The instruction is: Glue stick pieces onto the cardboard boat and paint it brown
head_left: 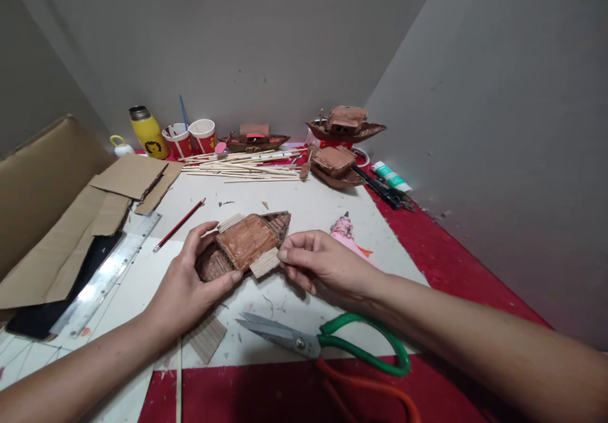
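A small brown model boat [249, 239] with a curved brown roof sits over the white board in front of me. My left hand [197, 271] grips it by the stern end, thumb on the near side and fingers round the far side. Between the thumb and fingers of my right hand [316, 255] is a small pale wooden strip panel [265, 263], held against the near edge of the roof. A similar pale panel [231, 222] shows at the roof's far edge. Below my left hand lies another wooden panel [208, 337].
Scissors [300, 343] with green and orange handles lie close to my right forearm. A glue gun [346, 233], pencil [179, 225] and steel ruler [111, 271] surround the boat. Behind are wooden sticks [247, 168], more model boats [344, 124], paper cups [202, 137] and cardboard [130, 176].
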Motion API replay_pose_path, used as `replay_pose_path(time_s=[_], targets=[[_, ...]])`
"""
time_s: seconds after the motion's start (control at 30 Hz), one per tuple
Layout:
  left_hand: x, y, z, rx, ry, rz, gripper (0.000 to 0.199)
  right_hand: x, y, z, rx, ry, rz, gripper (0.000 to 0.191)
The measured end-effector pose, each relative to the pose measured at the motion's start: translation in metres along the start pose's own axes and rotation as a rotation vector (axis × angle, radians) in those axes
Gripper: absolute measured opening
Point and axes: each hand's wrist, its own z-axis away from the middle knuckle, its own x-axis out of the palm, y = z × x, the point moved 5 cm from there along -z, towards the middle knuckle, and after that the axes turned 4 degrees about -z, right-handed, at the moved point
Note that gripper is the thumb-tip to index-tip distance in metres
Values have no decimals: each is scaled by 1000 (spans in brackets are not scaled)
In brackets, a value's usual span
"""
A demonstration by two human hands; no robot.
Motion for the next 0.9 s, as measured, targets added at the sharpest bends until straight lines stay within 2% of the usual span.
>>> replay_pose_path(time_s=[0.43,0.9], targets=[[2,0,-2,-1,-2,39,63,3,9,-4,7,7,-76,31],[2,4,-3,-35,0,31,65,1,6,-4,-46,-2,-70,36]])
